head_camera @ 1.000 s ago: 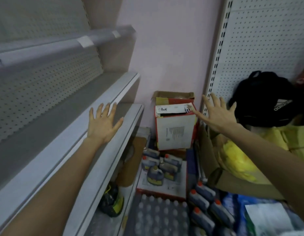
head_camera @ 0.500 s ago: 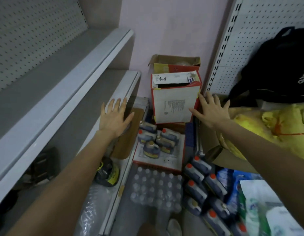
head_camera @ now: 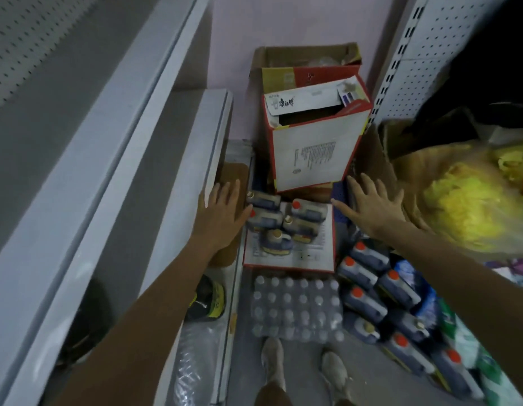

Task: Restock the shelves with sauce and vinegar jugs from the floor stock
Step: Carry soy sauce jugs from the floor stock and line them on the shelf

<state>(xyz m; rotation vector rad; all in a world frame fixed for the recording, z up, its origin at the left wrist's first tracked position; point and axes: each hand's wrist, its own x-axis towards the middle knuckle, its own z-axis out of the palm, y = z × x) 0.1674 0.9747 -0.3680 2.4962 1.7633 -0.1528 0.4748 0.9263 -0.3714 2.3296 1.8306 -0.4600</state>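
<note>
Several dark jugs [head_camera: 279, 222] with red or tan caps lie on a flat white carton [head_camera: 310, 259] on the floor. More red-capped jugs [head_camera: 380, 291] are stacked along the right. My left hand [head_camera: 222, 213] hovers with straight fingers just left of the jugs on the carton, its thumb near one jug. My right hand [head_camera: 371, 205] is spread flat to their right, above the floor stock. Neither hand holds anything. Grey shelves [head_camera: 143, 159] rise on the left.
An open red-and-white box [head_camera: 313, 153] stands against the pink wall, with a brown box [head_camera: 307, 58] behind it. A shrink-wrapped pack of water bottles [head_camera: 295, 309] lies before my feet. Yellow bags [head_camera: 465, 200] fill a box at right. A dark round jug [head_camera: 207, 300] sits on the bottom shelf.
My view has tipped down from the shelves toward the floor. Both hands have dropped lower and now flank the jugs on the white carton.
</note>
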